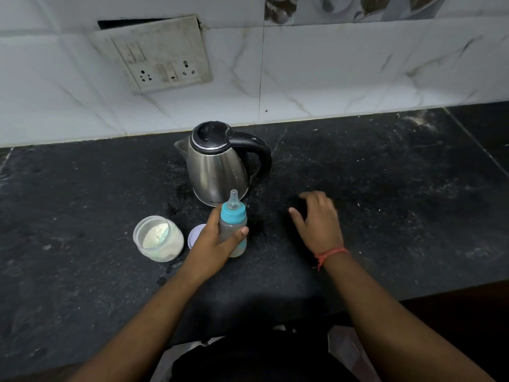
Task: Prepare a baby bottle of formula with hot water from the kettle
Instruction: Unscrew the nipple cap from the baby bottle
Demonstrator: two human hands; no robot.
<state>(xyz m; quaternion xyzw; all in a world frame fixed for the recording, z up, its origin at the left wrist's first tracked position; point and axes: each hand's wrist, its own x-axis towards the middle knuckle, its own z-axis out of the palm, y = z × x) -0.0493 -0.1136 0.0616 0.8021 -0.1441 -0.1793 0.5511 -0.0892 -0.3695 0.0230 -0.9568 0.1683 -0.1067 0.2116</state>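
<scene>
A baby bottle (233,216) with a teal collar and clear teat stands upright on the black counter, just in front of the steel kettle (220,166). My left hand (213,239) is wrapped around the bottle's body, hiding most of it. The kettle's lid is closed, its black handle points right and its spout points left. My right hand (318,219) hovers over the counter to the right of the bottle, fingers spread, holding nothing. An open clear jar of white formula powder (157,238) sits to the left of the bottle.
A white jar lid (194,235) lies between the jar and my left hand, partly hidden. A wall socket plate (162,59) hangs on the tiled wall behind the kettle. The black counter (399,188) runs right, dusted with powder specks. Its front edge is near my body.
</scene>
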